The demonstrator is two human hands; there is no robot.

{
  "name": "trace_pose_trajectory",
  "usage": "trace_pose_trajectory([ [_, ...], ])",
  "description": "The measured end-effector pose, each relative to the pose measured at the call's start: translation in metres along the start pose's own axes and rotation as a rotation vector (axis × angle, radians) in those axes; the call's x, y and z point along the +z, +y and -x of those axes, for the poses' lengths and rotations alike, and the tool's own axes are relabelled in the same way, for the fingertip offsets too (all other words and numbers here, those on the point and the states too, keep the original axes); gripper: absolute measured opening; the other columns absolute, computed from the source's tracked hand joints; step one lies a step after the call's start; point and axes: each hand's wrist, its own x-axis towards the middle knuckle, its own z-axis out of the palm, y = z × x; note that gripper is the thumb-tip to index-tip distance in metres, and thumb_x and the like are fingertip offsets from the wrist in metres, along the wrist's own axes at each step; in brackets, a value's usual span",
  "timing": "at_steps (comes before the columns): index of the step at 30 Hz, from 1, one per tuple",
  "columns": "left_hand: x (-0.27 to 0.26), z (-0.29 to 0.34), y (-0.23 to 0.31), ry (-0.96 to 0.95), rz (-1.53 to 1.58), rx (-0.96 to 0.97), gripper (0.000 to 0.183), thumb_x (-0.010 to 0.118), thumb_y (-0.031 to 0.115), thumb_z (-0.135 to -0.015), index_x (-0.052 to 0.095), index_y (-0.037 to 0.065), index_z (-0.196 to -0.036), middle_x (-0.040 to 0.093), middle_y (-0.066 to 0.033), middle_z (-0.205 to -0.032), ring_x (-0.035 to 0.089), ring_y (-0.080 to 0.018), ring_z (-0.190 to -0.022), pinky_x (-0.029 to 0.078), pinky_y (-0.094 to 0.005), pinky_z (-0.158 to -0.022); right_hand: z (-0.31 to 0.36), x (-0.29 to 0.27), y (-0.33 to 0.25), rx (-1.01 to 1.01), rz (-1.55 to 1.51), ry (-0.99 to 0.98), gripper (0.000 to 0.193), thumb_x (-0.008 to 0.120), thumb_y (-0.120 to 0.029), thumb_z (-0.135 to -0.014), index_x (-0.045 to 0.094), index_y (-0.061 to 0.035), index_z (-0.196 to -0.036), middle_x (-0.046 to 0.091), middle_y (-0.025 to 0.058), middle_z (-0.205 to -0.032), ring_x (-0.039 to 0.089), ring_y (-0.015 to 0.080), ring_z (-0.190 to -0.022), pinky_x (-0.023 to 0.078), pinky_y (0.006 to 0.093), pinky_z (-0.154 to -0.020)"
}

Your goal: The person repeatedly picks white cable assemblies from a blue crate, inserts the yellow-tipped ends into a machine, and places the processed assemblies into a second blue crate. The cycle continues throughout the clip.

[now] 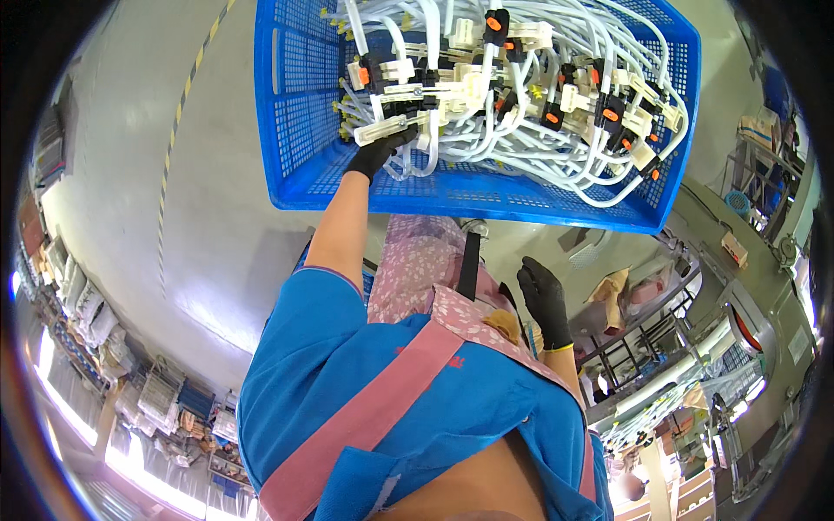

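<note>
A blue perforated plastic crate (300,113) is heaped with bent white tubes (521,143). Cream plastic fittings with black and orange parts sit among the tubes. My left hand (380,154), in a black glove, reaches over the crate's near side. Its fingers are closed around a long cream plastic clip (382,128) at the left of the heap; the fingertips are partly hidden. Out in front of the apron, well apart from the crate, my right hand (543,300) hangs in a black glove, fingers loosely extended and nothing visible in them.
Machinery and a grey metal frame (730,260) stand at the right, with a small box (734,249) on top. A brown and pink cloth-like bundle (612,300) lies near my right hand. Yellow-black floor tape (178,122) runs along the left. Packed shelves line the lower left.
</note>
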Motion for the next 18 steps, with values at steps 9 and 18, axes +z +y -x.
trace_pose_trajectory([
  [9, 0.007, 0.007, 0.030, -0.111, 0.154, 0.128, 0.036, 0.064, 0.020, -0.085, 0.063, 0.005, -0.117, 0.067, -0.0055, -0.104, 0.061, -0.0165, -0.094, 0.047, -0.0297, -0.085, -0.078, 0.013, -0.027, -0.040, -0.133, -0.064, 0.037, 0.056, -0.027, -0.095, 0.058, -0.0005, -0.120, 0.066, 0.0198, -0.106, 0.065, 0.0283, -0.100, 0.049, 0.0365, -0.086],
  [18, 0.026, 0.047, 0.083, -0.251, 0.227, 0.232, 0.036, 0.068, 0.018, -0.082, 0.061, 0.003, -0.114, 0.065, -0.0041, -0.100, 0.059, -0.0140, -0.092, 0.046, -0.0280, -0.083, -0.214, 0.059, -0.109, 0.039, -0.642, -0.284, 0.048, 0.050, -0.041, -0.096, 0.057, 0.0033, -0.112, 0.067, 0.0127, -0.095, 0.061, 0.0188, -0.086, 0.047, 0.0306, -0.079],
])
